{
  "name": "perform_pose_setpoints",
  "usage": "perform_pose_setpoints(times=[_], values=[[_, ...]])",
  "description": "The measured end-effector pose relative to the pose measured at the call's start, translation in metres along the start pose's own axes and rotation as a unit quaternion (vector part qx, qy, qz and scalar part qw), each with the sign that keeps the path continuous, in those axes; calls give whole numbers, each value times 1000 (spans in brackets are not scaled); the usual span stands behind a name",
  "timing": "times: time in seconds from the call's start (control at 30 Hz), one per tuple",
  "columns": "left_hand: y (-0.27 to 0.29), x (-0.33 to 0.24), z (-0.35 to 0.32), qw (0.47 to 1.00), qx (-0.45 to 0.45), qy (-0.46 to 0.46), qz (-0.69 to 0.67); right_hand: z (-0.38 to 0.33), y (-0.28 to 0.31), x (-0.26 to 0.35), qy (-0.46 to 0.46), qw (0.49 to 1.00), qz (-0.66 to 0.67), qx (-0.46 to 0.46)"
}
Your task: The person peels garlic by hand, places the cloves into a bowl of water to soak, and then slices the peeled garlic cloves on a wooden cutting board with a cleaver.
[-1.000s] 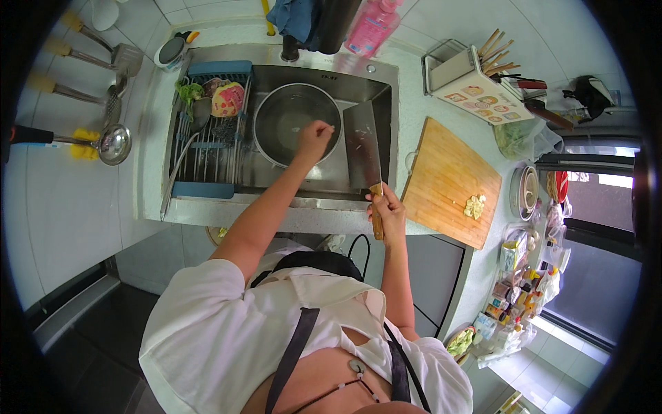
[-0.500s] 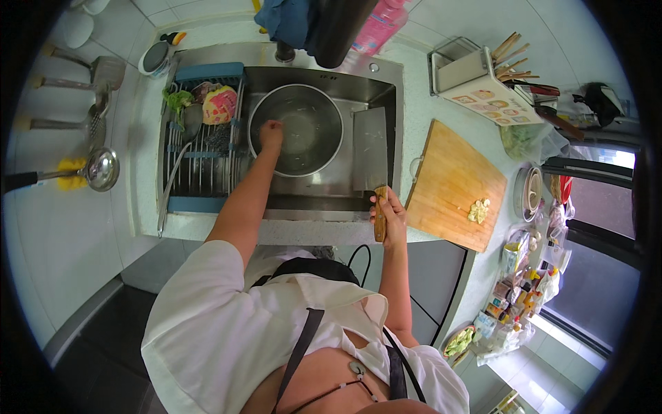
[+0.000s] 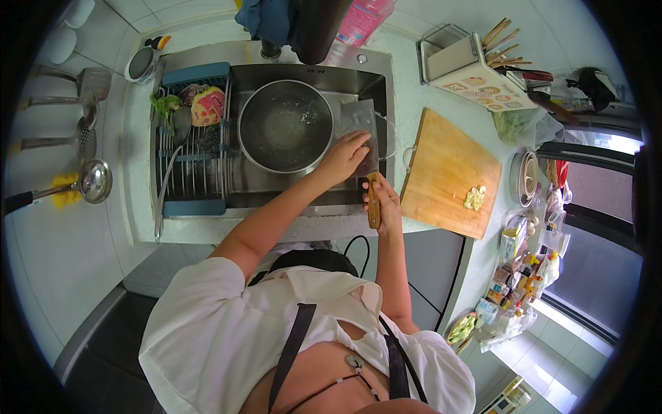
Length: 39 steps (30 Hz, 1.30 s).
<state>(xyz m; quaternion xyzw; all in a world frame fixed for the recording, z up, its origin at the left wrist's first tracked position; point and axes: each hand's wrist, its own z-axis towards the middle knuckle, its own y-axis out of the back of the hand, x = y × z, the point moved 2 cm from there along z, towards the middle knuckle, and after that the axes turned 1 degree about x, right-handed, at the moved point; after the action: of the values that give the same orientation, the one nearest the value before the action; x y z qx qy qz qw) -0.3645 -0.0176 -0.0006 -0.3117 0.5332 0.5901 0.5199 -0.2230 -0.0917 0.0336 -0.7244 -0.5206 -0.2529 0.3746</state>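
Observation:
A cleaver with a wooden handle [image 3: 374, 207] is held in my right hand [image 3: 388, 198], over the sink's front right. Its wide grey blade [image 3: 357, 114] points away from me over the sink. My left hand [image 3: 345, 159] lies across the lower part of the blade, fingers stretched out and together; whether the palm presses on it is hidden. To the left of the blade, a large round steel pot [image 3: 283, 134] of water stands in the steel sink [image 3: 238, 183]. White ripples or bubbles show on the water's right side.
At left a dish rack [image 3: 196, 207] holds a ladle [image 3: 172, 165], greens and a pink-yellow item. Right of the sink lies a wooden cutting board [image 3: 448, 172] with chopped pale pieces [image 3: 474, 198]. Behind it stands a chopstick-and-knife holder [image 3: 476, 76]. A black faucet [image 3: 321, 31] overhangs the back.
My left hand has moved right, from inside the pot to the cleaver's blade. The right hand keeps its grip on the handle. The whole view has shifted slightly.

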Motion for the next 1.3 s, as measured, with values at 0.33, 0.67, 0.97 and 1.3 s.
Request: perform_pose_setpoints(times=[0.33, 0.67, 0.97, 1.3], values=[[69, 121, -38, 893, -211, 385, -95, -9, 4, 3, -14, 1000, 11, -6], [70, 173, -42, 599, -234, 493, -585, -5, 10, -4, -23, 999, 31, -2], [25, 16, 0, 883, -31, 245, -400, -2, 4, -2, -30, 999, 22, 17], [71, 100, -44, 867, -215, 391, -221, -7, 11, -5, -33, 999, 19, 21]])
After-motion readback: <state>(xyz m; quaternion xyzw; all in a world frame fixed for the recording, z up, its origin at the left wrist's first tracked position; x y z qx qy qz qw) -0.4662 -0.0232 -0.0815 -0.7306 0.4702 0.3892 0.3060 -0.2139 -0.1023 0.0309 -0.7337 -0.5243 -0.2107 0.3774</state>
